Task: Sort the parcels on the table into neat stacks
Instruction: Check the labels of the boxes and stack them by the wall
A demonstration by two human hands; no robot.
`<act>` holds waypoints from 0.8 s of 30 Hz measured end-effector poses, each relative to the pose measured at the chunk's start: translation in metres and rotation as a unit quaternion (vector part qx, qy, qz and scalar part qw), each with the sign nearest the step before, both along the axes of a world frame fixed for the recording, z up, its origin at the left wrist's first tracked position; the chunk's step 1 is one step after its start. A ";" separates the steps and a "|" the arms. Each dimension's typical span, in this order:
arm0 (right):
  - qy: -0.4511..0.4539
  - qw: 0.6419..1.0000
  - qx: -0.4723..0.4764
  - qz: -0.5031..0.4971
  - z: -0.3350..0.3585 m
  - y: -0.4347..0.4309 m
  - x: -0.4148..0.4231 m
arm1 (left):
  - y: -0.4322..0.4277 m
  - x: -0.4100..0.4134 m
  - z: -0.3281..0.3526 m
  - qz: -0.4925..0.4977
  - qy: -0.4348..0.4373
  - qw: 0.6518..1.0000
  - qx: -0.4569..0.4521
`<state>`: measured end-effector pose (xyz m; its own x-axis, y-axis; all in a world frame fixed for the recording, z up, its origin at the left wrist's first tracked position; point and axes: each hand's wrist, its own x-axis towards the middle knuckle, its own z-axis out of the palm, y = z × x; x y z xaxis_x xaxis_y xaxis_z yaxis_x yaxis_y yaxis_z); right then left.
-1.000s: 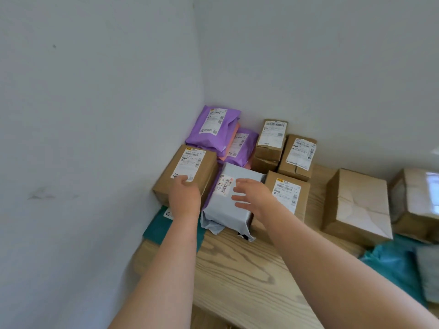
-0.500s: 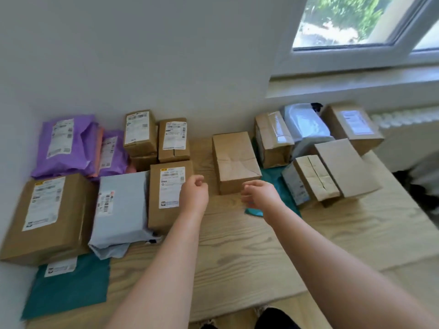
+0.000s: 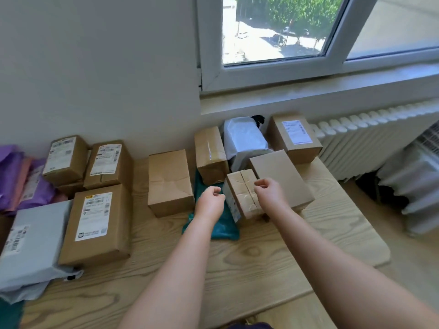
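Observation:
Many parcels lie on the wooden table [image 3: 237, 269]. My left hand [image 3: 210, 203] hovers with loosely curled fingers just left of a small taped cardboard box [image 3: 242, 198], holding nothing. My right hand [image 3: 269, 194] hovers at the box's right side, fingers loosely curled, also holding nothing. A teal mailer bag [image 3: 221, 226] lies under and beside that box. A flat brown box [image 3: 282, 176] leans behind my right hand. A plain brown box [image 3: 168, 181] stands left of my left hand.
At the left sit labelled brown boxes [image 3: 95, 224], a grey mailer [image 3: 31, 245] and purple mailers [image 3: 14, 176]. A tall taped box [image 3: 210, 153], a white bag [image 3: 247, 141] and a labelled box [image 3: 294, 136] stand along the wall. A radiator [image 3: 370, 136] is at the right.
My view swung right from the left corner to the window side. Both hands left the grey mailer and moved right across the table to the small taped box.

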<state>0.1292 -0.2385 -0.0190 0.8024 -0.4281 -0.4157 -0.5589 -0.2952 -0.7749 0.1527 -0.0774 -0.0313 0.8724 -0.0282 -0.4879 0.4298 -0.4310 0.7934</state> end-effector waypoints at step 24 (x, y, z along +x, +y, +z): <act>-0.002 0.990 0.042 0.137 -0.033 -0.012 -0.013 | -0.005 -0.040 -0.033 0.175 0.095 0.967 -0.156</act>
